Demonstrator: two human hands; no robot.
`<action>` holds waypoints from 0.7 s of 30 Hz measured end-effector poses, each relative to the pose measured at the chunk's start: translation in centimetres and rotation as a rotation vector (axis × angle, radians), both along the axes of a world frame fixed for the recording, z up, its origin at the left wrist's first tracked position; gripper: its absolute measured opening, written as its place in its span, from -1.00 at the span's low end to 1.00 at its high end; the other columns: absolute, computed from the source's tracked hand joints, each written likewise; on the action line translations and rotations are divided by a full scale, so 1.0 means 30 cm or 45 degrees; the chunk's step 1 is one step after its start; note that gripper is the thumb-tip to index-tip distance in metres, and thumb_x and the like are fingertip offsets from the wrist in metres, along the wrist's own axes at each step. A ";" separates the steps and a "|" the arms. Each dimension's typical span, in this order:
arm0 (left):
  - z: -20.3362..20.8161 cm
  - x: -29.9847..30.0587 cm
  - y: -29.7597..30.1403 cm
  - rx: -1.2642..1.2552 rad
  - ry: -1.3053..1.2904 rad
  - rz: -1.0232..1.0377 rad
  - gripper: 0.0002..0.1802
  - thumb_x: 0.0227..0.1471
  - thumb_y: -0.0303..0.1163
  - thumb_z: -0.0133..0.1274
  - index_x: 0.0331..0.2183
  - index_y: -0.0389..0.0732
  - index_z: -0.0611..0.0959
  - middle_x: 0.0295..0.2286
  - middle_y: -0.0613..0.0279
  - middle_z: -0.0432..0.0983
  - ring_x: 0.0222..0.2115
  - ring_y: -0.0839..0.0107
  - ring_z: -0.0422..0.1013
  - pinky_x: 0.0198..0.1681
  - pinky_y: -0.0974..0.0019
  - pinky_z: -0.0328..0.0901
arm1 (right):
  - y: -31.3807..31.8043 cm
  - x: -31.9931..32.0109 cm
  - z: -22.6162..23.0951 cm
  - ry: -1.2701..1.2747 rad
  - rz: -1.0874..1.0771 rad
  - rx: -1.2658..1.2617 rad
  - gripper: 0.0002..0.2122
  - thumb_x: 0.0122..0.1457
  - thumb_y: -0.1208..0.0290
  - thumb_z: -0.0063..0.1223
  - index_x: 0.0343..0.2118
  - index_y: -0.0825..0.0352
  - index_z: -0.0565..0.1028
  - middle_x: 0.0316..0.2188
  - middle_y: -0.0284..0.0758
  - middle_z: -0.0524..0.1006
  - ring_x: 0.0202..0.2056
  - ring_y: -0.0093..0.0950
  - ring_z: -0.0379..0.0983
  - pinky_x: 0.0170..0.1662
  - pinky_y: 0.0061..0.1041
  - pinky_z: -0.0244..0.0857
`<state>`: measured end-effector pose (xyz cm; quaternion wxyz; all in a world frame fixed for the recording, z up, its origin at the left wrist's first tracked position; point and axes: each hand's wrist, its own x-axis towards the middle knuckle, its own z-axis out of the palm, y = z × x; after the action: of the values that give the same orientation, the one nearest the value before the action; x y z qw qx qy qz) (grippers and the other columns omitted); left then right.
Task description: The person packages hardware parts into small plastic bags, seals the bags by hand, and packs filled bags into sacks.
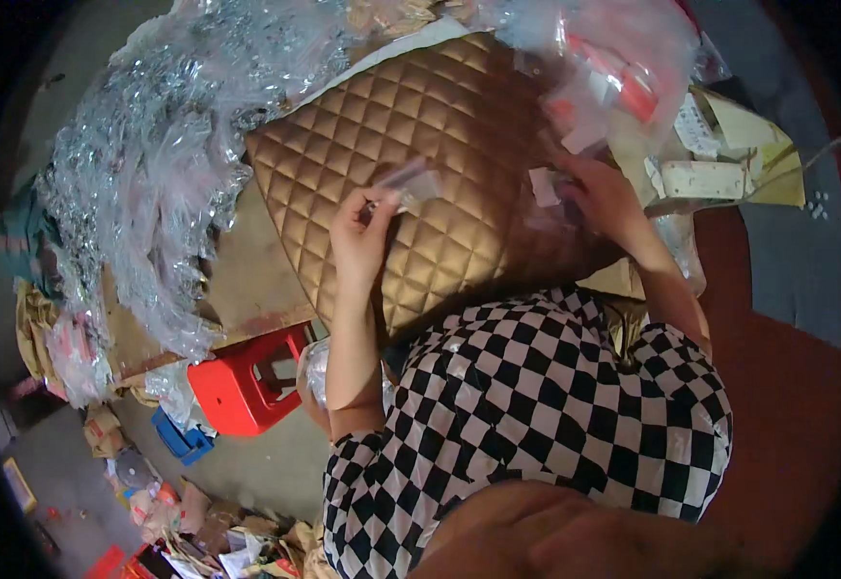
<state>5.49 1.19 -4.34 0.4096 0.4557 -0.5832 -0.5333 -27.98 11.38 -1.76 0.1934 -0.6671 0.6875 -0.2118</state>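
Bag (420,180) pinched in our left hand (358,232), over quilted mat (343,145). Our right hand (606,198) is at a white slip (544,187); we can't tell its grip.

The mat (468,227) shows bronze diamonds, the shirt (546,410) black-and-white checks.

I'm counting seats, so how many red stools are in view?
1: the red stool, by the brown table, left of the checked shirt. More may be hidden.

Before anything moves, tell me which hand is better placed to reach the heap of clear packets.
Probably the left hand: it is nearer the heap. The right hand is farther right, over the quilted cover.
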 end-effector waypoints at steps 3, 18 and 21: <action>0.046 -0.004 0.048 -0.023 -0.001 -0.060 -0.93 0.05 -0.47 0.17 -0.39 -0.25 0.62 -0.42 0.35 0.56 -0.41 0.60 0.40 -0.27 0.48 0.29 | -0.043 0.003 -0.029 0.004 0.036 0.102 -0.59 0.00 0.41 0.15 -0.01 0.20 0.44 -0.20 -0.16 0.53 -0.20 -0.18 0.45 -0.11 -0.31 0.32; 0.090 -0.070 0.019 -0.623 -0.073 0.002 -0.86 -0.02 -0.40 0.20 -0.43 -0.22 0.56 0.05 0.02 0.31 0.13 -0.04 0.15 0.17 0.05 0.05 | -0.244 0.437 0.100 -1.262 0.368 0.087 -0.74 0.21 0.38 0.01 -0.06 0.35 0.42 -0.23 -0.33 0.51 -0.14 -0.40 0.44 -0.06 -0.45 0.31; 0.091 -0.059 -0.019 -0.755 -0.282 0.149 -0.84 0.03 -0.36 0.14 -0.42 -0.26 0.56 -0.02 0.00 0.36 0.04 -0.02 0.26 0.08 0.11 0.17 | -0.268 0.469 0.003 -1.087 0.434 -0.093 -0.70 0.20 0.44 -0.02 -0.02 0.38 0.41 -0.22 -0.35 0.50 -0.20 -0.43 0.44 -0.16 -0.52 0.36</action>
<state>3.73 0.62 -1.60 0.4886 0.4045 -0.7271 -0.2626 -13.92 3.34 -1.66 0.4677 -0.6301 0.4190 -0.4569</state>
